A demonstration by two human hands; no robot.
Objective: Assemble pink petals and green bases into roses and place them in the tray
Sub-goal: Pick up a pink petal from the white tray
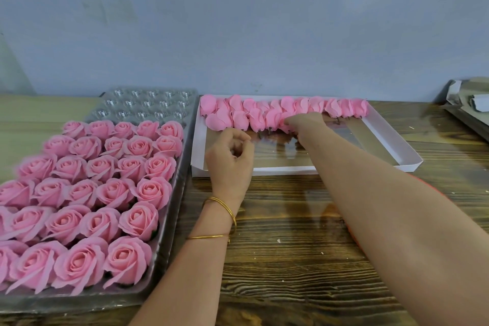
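A clear plastic tray (174,182) on the left holds several rows of finished pink roses (111,190); its far cells are empty. To its right, a shallow white box (407,159) with a shiny bottom holds two rows of pink rose heads (267,111) lying on their sides along the far wall. My right hand (304,120) reaches into the box and its fingertips pinch a rose head (287,120) in the nearer row. My left hand (230,156) hovers over the box's near left corner with fingers loosely curled, holding nothing that I can see.
The wooden table (277,246) runs in front of the box. A grey wall stands behind. Grey cardboard pieces (468,103) lie at the far right edge. Something orange-red (423,182) shows behind my right forearm.
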